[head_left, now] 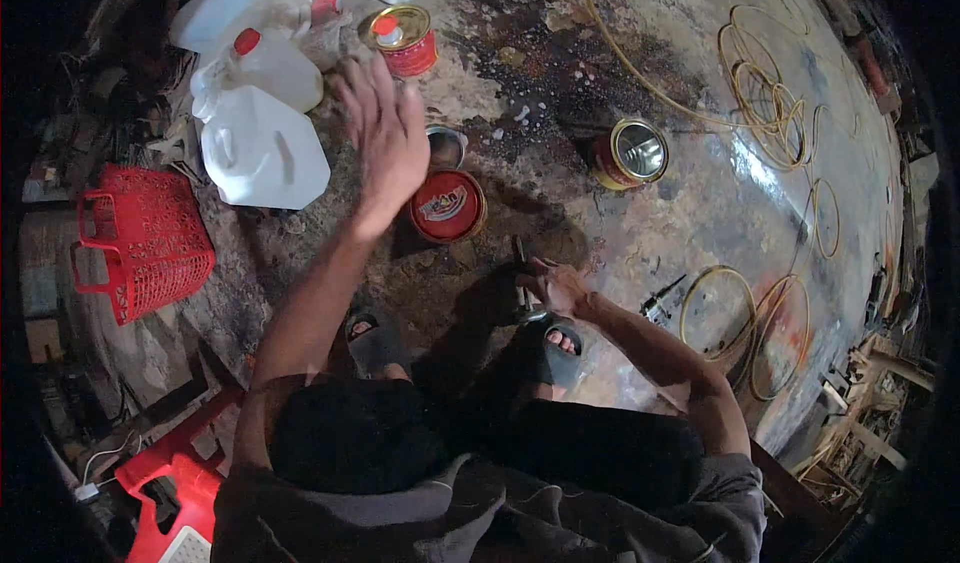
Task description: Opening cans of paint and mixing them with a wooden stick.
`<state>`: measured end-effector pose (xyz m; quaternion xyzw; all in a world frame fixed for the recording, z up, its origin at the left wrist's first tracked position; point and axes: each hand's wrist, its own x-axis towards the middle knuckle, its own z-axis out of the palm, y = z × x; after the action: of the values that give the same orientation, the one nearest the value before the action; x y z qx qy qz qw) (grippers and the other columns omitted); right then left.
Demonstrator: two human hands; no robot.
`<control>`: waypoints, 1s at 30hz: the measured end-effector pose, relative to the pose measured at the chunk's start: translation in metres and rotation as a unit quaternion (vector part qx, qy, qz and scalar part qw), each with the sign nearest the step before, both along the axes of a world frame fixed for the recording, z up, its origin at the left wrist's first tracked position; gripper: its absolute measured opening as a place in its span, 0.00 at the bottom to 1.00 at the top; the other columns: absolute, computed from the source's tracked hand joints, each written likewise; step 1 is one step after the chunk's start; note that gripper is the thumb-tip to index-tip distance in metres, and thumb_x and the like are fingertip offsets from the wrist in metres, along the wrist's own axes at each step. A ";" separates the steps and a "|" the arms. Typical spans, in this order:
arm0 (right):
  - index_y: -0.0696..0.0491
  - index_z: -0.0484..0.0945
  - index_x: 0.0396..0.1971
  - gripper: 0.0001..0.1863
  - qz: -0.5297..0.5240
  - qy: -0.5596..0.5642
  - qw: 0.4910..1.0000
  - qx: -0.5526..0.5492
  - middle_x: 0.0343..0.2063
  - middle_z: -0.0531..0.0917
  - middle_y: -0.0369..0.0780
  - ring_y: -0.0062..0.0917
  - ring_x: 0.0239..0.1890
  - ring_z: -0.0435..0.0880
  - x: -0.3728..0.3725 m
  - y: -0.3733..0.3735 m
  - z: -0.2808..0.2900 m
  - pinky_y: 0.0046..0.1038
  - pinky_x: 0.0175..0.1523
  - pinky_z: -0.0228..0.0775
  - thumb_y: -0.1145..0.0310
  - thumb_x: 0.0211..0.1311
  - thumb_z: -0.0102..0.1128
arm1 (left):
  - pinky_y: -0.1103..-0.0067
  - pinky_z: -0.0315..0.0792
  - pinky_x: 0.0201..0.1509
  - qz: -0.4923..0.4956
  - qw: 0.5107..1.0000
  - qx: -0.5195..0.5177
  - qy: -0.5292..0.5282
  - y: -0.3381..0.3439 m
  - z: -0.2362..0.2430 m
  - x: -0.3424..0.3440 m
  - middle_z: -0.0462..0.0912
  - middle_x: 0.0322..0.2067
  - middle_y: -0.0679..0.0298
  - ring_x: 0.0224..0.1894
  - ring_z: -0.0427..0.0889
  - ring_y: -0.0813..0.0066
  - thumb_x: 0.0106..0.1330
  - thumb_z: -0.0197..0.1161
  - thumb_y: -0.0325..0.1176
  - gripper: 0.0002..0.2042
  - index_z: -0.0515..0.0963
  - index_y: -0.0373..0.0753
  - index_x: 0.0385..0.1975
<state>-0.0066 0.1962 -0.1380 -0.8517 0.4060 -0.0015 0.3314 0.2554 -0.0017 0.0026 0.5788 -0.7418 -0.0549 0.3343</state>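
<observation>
My left hand [392,148] is held out with its fingers apart, slightly blurred, and nothing shows in it. Just beyond it is a red and gold can [412,55], with a red-capped container [386,31] on its top. Beside the left wrist stand a can with a red lid [447,206] and a small grey metal can or cup [446,147], partly hidden by the hand. Low over the floor near my right foot, my right hand [556,289] has its fingers closed around a slim dark tool [519,251] with a shiny end below; its kind is unclear.
An open can with a shiny inside [640,151] stands to the right. White plastic jugs [265,153] crowd the upper left, above a red basket [160,238]. A yellow hose [765,113] coils across the right floor near a dark-tipped tool [658,306]. A red plastic stool or chair [180,488] is lower left.
</observation>
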 end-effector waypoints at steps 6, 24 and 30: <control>0.48 0.79 0.51 0.20 -0.068 0.046 0.987 0.135 0.48 0.78 0.46 0.44 0.47 0.80 0.011 -0.003 -0.007 0.41 0.46 0.75 0.57 0.59 0.57 | 0.46 0.37 0.73 -0.144 0.948 0.229 -0.167 0.039 -0.041 -0.038 0.49 0.71 0.41 0.74 0.43 0.41 0.70 0.50 0.51 0.33 0.59 0.35 0.69; 0.56 0.73 0.45 0.15 -0.418 -0.195 0.886 0.037 0.29 0.83 0.44 0.32 0.34 0.83 0.007 0.004 0.101 0.33 0.37 0.72 0.61 0.68 0.58 | 0.55 0.42 0.75 0.029 0.959 0.281 0.036 0.139 -0.104 0.034 0.42 0.73 0.44 0.76 0.36 0.46 0.75 0.47 0.53 0.39 0.38 0.33 0.73; 0.57 0.75 0.36 0.17 -0.475 -0.248 0.839 0.095 0.21 0.71 0.30 0.14 0.25 0.68 0.033 -0.022 0.136 0.20 0.31 0.62 0.56 0.73 0.53 | 0.60 0.50 0.75 0.082 0.826 0.525 0.189 0.140 -0.119 0.048 0.42 0.73 0.46 0.74 0.49 0.51 0.75 0.42 0.56 0.38 0.41 0.36 0.74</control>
<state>0.0264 0.1746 -0.0017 -0.4899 0.6632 -0.3314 0.4585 0.3039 0.1388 -0.1162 0.7036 -0.4731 -0.5172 0.1166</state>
